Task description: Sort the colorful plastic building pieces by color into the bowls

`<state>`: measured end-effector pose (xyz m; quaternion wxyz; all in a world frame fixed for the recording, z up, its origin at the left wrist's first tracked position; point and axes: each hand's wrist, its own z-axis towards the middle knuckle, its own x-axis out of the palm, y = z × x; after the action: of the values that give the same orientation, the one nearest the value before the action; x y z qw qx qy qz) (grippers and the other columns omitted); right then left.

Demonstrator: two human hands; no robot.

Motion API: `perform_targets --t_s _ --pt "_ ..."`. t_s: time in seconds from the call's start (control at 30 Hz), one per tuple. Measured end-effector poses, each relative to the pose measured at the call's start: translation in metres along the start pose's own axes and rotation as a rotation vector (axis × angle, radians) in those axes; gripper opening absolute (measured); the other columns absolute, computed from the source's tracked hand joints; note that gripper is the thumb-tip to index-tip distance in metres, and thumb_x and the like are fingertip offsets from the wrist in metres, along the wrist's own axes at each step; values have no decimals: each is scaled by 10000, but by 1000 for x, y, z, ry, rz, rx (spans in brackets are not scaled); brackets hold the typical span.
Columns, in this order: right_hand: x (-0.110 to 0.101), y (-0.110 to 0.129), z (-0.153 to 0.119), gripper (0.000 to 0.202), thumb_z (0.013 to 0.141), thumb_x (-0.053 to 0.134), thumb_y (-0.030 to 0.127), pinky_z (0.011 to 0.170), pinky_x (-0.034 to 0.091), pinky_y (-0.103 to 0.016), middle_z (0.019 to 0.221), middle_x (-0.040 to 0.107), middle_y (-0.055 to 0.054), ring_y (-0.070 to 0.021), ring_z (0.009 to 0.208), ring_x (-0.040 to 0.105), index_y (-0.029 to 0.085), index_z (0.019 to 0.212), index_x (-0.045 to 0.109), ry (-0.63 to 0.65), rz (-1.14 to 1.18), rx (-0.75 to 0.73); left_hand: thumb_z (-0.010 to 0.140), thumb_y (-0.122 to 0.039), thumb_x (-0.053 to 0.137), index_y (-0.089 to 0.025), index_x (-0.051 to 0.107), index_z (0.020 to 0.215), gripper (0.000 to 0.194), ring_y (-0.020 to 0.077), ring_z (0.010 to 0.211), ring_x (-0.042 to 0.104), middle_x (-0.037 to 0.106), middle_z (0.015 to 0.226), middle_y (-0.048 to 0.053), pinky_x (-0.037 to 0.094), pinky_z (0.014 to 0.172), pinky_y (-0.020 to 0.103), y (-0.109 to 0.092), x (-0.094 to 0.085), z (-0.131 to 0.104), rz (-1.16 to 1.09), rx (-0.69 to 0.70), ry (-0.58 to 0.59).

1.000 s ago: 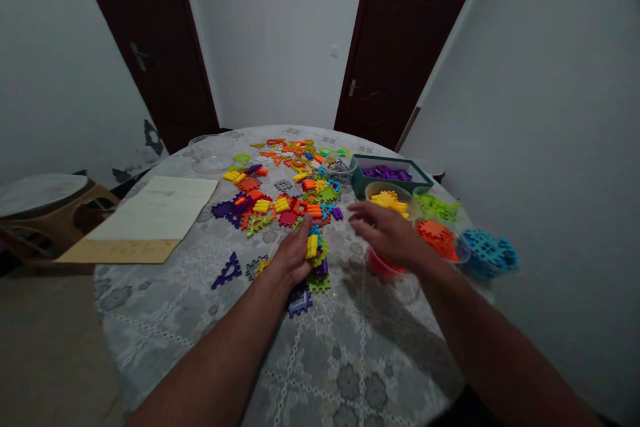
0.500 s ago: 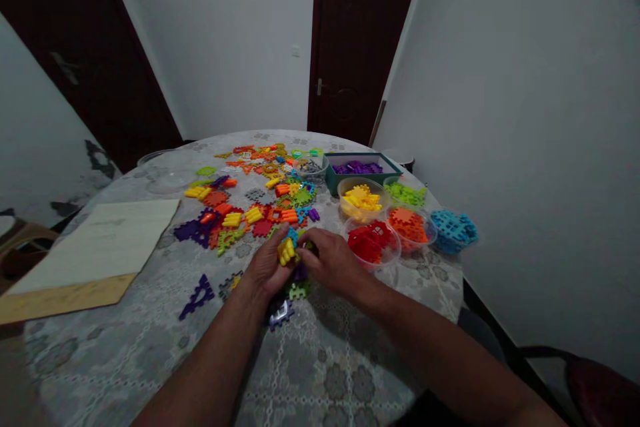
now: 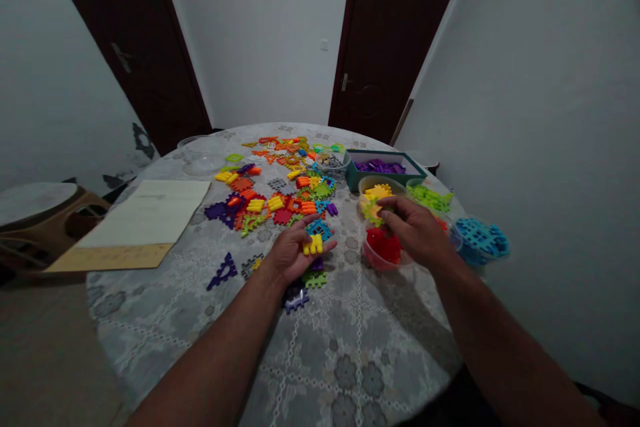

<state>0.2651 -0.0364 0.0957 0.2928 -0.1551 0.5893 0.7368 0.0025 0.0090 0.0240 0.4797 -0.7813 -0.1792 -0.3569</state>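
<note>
My left hand point(image 3: 291, 255) is palm up, its thumb holding a yellow ribbed building piece point(image 3: 313, 245) and a blue lattice tile point(image 3: 320, 229) against the fingers. Between the thumb and fingers of my right hand point(image 3: 413, 227) is a yellow-green toothed building piece point(image 3: 373, 213). That hand hovers above the clear bowl of red pieces point(image 3: 383, 247), beside the bowl of yellow pieces point(image 3: 377, 191). Under the left hand lie a green toothed piece point(image 3: 316, 279) and a dark purple piece point(image 3: 296, 299), partly covered.
Bowls of green pieces point(image 3: 430, 197) and blue pieces point(image 3: 483, 238) stand at the right. Behind them is a green box point(image 3: 353, 177) with purple pieces. Many coloured pieces point(image 3: 283, 215) spread over the table's middle. An open paper folder point(image 3: 145, 217) lies left, near a purple triangle point(image 3: 223, 271).
My right hand has moved right, away from my left hand, to the bowls with the yellow-green piece. The left palm has turned up and its fingers have spread. The view has shifted left.
</note>
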Motion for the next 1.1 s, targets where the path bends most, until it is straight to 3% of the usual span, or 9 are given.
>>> perform_targets --t_s 0.23,0.4,0.5,0.57,0.73,0.83,0.97,1.1 --pt "-81 -87 66 468 938 570 331 742 570 -337 889 770 -73 -214 736 729 174 1362 689 -308 -365 78 716 38 670 -166 608 1408 725 282 1083 768 670 1331 178 622 1043 537 2 1 -2 104 22 71" --pt "-102 -108 77 547 898 544 230 954 566 -441 1153 787 -188 -295 964 754 115 1418 670 -407 -572 121 754 13 719 -173 581 1447 731 266 1044 777 718 1213 151 640 1013 488 3 1 -2 149 13 115" --pt "-89 -99 65 485 903 512 213 1046 534 -469 1268 759 -201 -321 1114 726 116 1327 726 -444 -618 8 760 2 737 -166 569 1476 754 234 932 777 729 1044 102 646 992 489 4 1 -2 167 26 123" --pt "-71 -82 51 419 931 508 240 1043 542 -449 1268 765 -168 -298 1108 728 147 1256 755 -393 -551 -78 754 -4 751 -162 569 1489 773 215 853 765 706 940 62 649 977 495 5 1 -3 178 26 130" --pt "-7 -23 6 290 999 556 271 939 576 -389 1153 788 -97 -222 935 744 210 1208 749 -39 -354 -301 746 -17 782 -195 549 1531 838 219 889 758 703 1012 76 640 983 491 5 3 -6 190 -8 167" --pt "29 4 -14 276 1044 564 273 988 555 -408 1206 763 -110 -234 1054 724 209 1273 704 93 -329 -422 757 -32 793 -239 491 1583 903 244 1009 764 728 1163 109 628 1000 473 4 2 -7 203 -23 231" --pt "59 17 -22 271 1052 589 251 981 543 -411 1207 729 -138 -246 1101 687 176 1302 665 151 -404 -417 774 -88 834 -260 457 1616 938 241 1005 776 757 1207 111 626 991 426 2 1 -8 217 -21 315" --pt "65 21 -18 159 1010 625 176 922 527 -359 1096 722 -96 -217 1016 674 184 1154 692 167 -356 -352 760 -89 863 -252 457 1630 974 236 949 790 780 1144 106 634 974 413 1 4 -10 258 -31 309"
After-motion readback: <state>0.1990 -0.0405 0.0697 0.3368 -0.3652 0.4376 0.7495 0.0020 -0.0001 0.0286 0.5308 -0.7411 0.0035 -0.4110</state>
